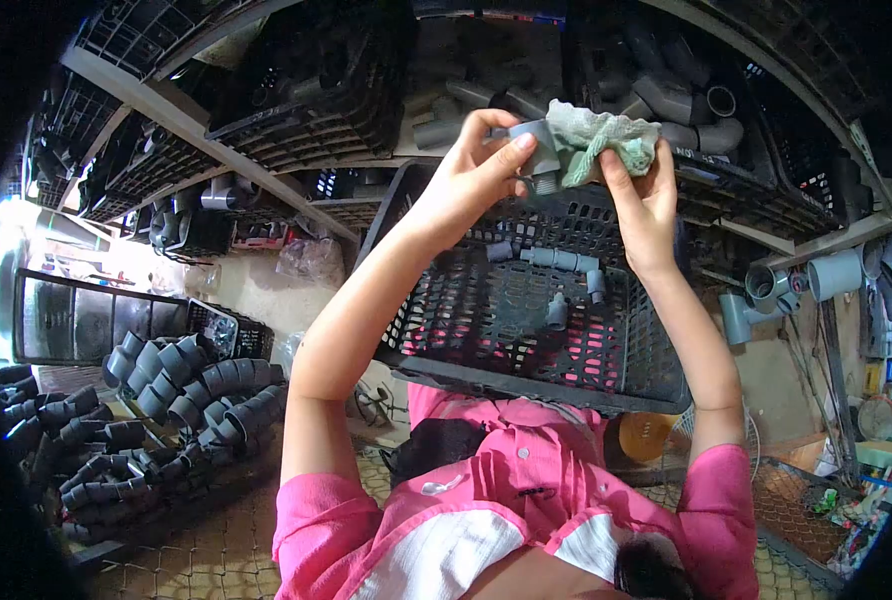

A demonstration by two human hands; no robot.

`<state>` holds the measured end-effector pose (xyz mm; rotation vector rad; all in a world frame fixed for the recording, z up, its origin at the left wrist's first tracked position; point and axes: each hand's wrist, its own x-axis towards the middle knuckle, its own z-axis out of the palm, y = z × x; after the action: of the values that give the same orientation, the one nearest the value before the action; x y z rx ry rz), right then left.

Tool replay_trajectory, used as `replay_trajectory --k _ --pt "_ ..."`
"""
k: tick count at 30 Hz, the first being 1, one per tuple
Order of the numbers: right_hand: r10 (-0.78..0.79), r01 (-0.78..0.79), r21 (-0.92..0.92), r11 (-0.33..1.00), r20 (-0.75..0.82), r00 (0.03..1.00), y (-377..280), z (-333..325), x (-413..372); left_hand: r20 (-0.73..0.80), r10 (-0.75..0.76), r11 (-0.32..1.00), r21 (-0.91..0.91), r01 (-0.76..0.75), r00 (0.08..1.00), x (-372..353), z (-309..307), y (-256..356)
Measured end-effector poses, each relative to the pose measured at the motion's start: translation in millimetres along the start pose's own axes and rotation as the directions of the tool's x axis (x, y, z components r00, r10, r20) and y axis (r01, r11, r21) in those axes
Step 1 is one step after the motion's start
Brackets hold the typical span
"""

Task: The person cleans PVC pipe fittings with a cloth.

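Above the black crate [526,375], my left hand [481,172] is closed round a grey plastic pipe fitting [540,148], thumb on its near side. My right hand [646,205] grips a crumpled pale green and white cloth [606,140], which touches the fitting's right side and hides part of it. The crate sits tilted in front of my body, below both hands. Inside it lie several smaller grey fittings, among them a joined row [556,259], an elbow piece [595,286] and a short piece [557,314].
Wooden shelves [146,98] hold black crates of grey fittings ahead. Strung grey fittings [196,385] are heaped on the left. Large grey pipe pieces [834,275] hang at the right. An orange round object [642,436] is behind the crate's near right corner.
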<state>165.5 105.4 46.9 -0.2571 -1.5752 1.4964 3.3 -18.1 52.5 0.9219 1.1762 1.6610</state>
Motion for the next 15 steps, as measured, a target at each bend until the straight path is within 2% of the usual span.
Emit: replay_trajectory --k 2,5,7,9,12,15 --pt "-0.015 0.014 0.008 1.0 0.038 0.999 -1.9 1.9 -2.9 0.034 -0.007 1.0 0.014 0.007 0.999 -0.7 2.2 3.3" --pt "0.072 -0.078 0.024 0.997 0.182 0.981 -2.9 6.5 -8.3 0.021 -0.001 0.996 0.091 -0.001 1.0 -4.6 12.8 6.3" --pt "0.123 -0.107 -0.078 0.991 0.243 0.962 2.7 7.2 -11.7 0.019 -0.011 0.987 0.163 0.008 1.0 -4.5 10.5 1.3" --pt "0.198 -0.179 -0.1 0.979 0.224 0.954 10.3 5.8 -12.7 0.011 0.082 0.956 0.283 -0.082 0.997 -4.8 10.8 -1.7" --pt "-0.053 0.124 -0.332 0.935 0.216 0.975 21.7 3.8 -10.1 0.014 0.236 0.878 0.425 -0.22 0.972 -2.5 13.9 -15.7" --pt "-0.032 0.102 -0.363 0.926 0.194 0.98 17.2 6.6 -12.6 0.026 0.218 0.869 0.45 -0.206 0.976 0.5 9.7 -16.1"
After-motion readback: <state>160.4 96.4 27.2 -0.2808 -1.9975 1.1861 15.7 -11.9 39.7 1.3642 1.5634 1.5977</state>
